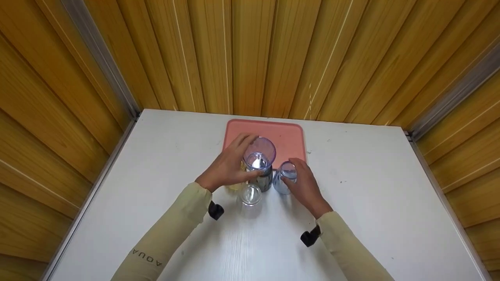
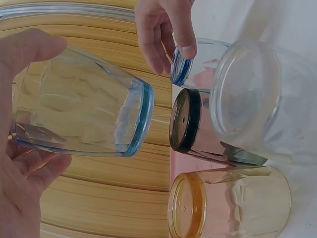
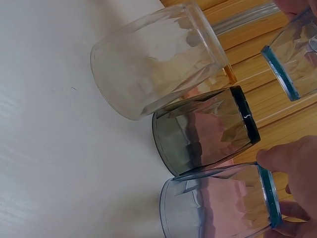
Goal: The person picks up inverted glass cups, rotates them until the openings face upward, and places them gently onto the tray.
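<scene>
My left hand [image 1: 230, 162] grips a pale blue-tinted glass [image 2: 84, 104] near its rim. That glass is held upright above the table, over a dark smoky glass [image 2: 218, 131] in the head view. My right hand [image 1: 306, 185] holds a second blue glass [image 3: 223, 203] by its raised base, thumb on one side and fingers on the other. This one stands upside down on the table. Between the hands, a clear glass [image 1: 250, 195] and the smoky one are also upside down. An amber glass [image 2: 237, 203] stands beside them, partly hidden under my left hand in the head view.
A pink tray [image 1: 281, 134] lies on the white table [image 1: 363, 187] behind the glasses. Yellow wood-patterned walls [image 1: 254, 58] close off the back and both sides, with metal strips at the corners. Each wrist wears a small black camera mount [image 1: 216, 210].
</scene>
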Demonstrator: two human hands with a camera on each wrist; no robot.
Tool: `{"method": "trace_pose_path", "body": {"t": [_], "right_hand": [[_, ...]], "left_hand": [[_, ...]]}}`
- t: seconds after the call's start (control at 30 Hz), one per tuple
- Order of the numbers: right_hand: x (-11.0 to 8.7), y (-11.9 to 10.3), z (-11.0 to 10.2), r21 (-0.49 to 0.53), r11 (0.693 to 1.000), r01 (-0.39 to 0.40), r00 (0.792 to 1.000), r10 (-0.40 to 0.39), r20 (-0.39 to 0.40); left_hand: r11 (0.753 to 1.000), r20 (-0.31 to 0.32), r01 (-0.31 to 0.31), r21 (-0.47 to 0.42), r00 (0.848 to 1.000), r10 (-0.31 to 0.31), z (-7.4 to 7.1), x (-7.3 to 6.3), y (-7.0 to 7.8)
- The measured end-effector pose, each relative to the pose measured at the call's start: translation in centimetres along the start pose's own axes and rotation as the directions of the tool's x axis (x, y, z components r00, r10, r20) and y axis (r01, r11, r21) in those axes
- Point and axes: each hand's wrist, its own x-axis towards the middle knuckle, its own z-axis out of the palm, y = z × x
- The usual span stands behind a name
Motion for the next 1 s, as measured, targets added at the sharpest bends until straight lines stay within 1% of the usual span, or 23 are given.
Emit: {"method": "trace_pose_path", "body": {"t": [0.1,0.27,0.47,0.7,0.9,1.0], "right_hand": [[0.2,0.0,-0.1,0.008,0.999,-0.031,0.999,0.031,0.008],[0.4,-0.6,-0.3,-0.005,0.997,-0.071,0.997,0.072,0.039],[0.8,-1.5,-0.7,-0.065,0.993,-0.096,0.991,0.101,0.083],[1.5,-2.2,-1.0,-0.116,0.987,-0.111,0.985,0.125,0.118],[1.7,-2.2,-1.1,-0.168,0.981,-0.098,0.985,0.12,0.124],[1.8,-2.3,-1.1,-0.184,0.979,-0.09,0.985,0.115,0.129]], "left_hand": [[1.0,0.003,0.003,-0.013,1.0,-0.002,-0.1,0.2,0.0],[0.999,0.004,0.032,-0.024,0.999,-0.032,-0.3,0.3,-0.1],[0.998,0.007,0.059,-0.019,0.998,-0.059,-0.3,0.6,-0.1],[0.996,-0.021,0.088,0.003,0.996,-0.088,-0.2,1.0,-0.1],[0.996,-0.026,0.091,0.016,0.996,-0.091,-0.1,1.4,-0.1],[0.995,-0.03,0.103,0.011,0.994,-0.103,-0.2,1.5,-0.1]]}}
